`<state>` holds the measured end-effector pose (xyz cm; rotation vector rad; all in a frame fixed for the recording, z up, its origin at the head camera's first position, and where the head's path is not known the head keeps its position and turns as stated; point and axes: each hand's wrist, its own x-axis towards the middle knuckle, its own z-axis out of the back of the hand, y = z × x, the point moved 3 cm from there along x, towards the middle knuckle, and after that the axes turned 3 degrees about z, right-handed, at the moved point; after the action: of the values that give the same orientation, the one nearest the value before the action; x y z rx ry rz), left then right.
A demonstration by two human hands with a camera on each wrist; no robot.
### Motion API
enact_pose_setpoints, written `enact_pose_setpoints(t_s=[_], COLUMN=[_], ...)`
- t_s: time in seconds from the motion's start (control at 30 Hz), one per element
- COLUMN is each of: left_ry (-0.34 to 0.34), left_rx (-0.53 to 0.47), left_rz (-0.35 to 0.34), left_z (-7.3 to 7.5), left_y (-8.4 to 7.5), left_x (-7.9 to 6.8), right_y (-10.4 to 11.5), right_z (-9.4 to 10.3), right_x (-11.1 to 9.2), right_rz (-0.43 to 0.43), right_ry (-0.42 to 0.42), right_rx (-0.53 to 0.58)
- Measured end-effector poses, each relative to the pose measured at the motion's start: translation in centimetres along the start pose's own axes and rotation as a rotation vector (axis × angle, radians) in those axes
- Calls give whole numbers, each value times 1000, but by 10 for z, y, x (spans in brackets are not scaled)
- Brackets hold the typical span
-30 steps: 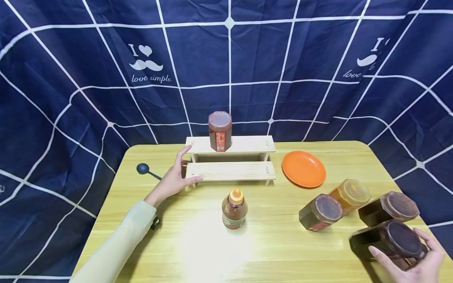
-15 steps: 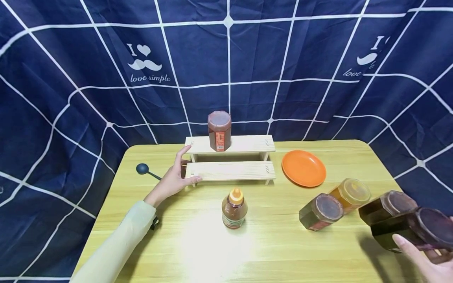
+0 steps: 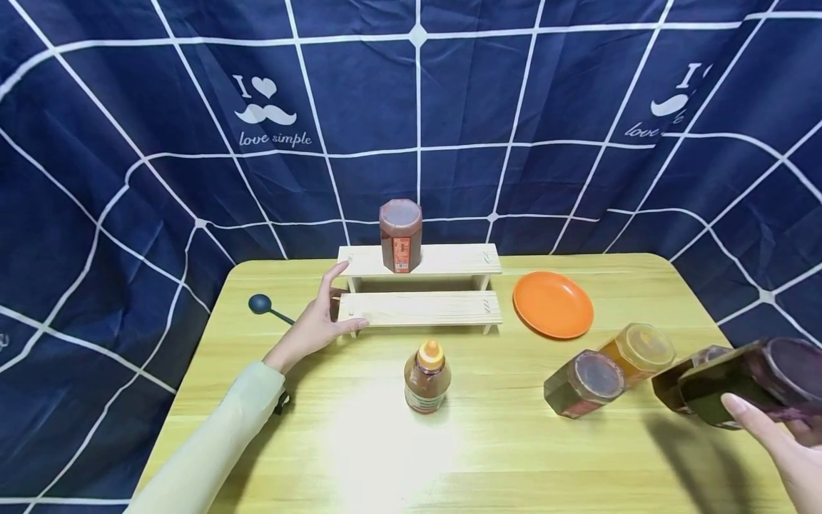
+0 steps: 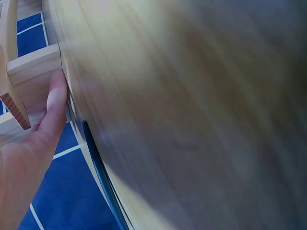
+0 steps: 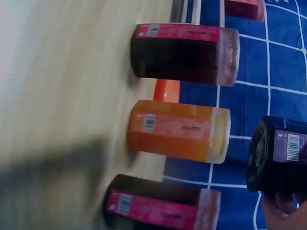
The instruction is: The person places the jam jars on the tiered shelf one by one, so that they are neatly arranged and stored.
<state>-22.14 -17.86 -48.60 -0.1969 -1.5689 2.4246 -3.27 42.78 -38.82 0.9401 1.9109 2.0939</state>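
My left hand (image 3: 315,325) holds the left end of a two-tier wooden shelf (image 3: 420,308), thumb at the lower board's front edge and forefinger at the upper board. The left wrist view has fingers lying along the shelf's side (image 4: 36,64). At the right edge, my right hand (image 3: 786,446) grips a dark faceted jar (image 3: 732,389) raised over the table and tilted; its shadow falls below. Its purple label and base show in the right wrist view, where fingers (image 5: 280,213) press its underside. On the shelf's upper board stands a reddish-brown jar (image 3: 401,239).
On the right stand an amber jar (image 3: 632,355), a dark jar with a red label (image 3: 581,385) and another dark jar (image 3: 668,382), partly covered by the held one. An orange plate (image 3: 552,305), a squeeze bottle (image 3: 427,382) and a dark spoon (image 3: 260,304) also lie about.
My right hand has lifted the dark jar off the table and carried it up and to the right, over the jar behind. The left hand stays on the shelf.
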Motion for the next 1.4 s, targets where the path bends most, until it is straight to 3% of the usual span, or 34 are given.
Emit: enact_pose_setpoints(t_s=[0.1,0.23,0.37,0.47,0.67,0.8,0.97,1.03,1.13,1.4], left_ry=[1,11,10,4,-2,-1,4,7,2,11], left_rx=[-1,-9,-18,-6,0,-7,-10,-12,-13,-27], left_rz=[-2,-1,3,1,1,4,-8,-8,-2,5], left_z=[1,1,1,1,4,2,1,1,2,2], left_y=[0,0,0,1,1,-1,-3,-3,-2,0], left_x=[-1,-1,0,0,-1,-1,-1,0,0,1], right_y=[7,16,27,36,46,55,66,69,74,85], right_z=[-8,-18,-29,-39,-64,-77,-88,-94,-106,-134], right_x=[7,14,24,31,39,43,48,52,57,69], right_rz=[9,60,104,128,142,83,44,47,75,137], right_ry=[25,119,153,104,86,95,101,109,120,219], right_rx=[13,135,183,171,388,337,98,50,32,151])
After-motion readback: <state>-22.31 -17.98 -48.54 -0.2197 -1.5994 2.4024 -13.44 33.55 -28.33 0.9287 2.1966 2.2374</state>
